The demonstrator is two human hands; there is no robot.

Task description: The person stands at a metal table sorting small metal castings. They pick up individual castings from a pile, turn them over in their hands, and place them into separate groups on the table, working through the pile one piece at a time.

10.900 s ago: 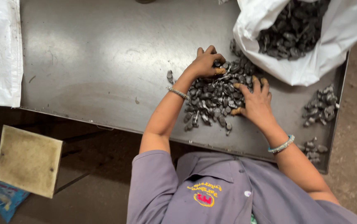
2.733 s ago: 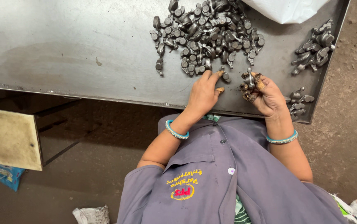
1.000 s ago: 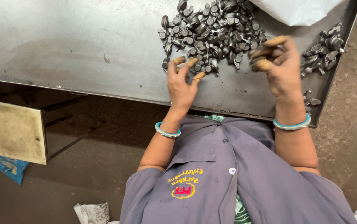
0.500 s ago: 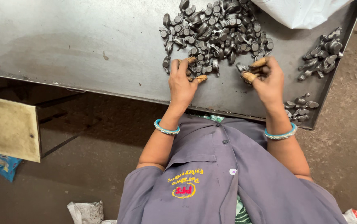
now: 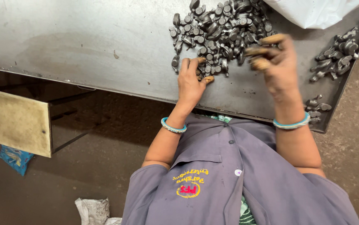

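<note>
Top centre of the frame, a pile of small dark metal parts [image 5: 223, 31] lies on the steel table [image 5: 83, 46]. The left hand [image 5: 191, 81] rests flat, fingers spread, touching the pile's lower edge. The right hand [image 5: 277, 62], lifted and blurred, pinches a part; grip unclear

You are in a workshop or small factory, at a sorting station. Your counter [image 5: 83, 46] is a bare sheet of scuffed, stained steel, and on it lies a heap of small dark metal parts [image 5: 221, 29], with smaller sorted piles [image 5: 333, 54] off to the side. A white sack [image 5: 312, 10] sits at the far edge. You wear a grey work uniform [image 5: 246, 183] with a stitched badge. Below is a dusty dirt floor [image 5: 62, 191].
</note>
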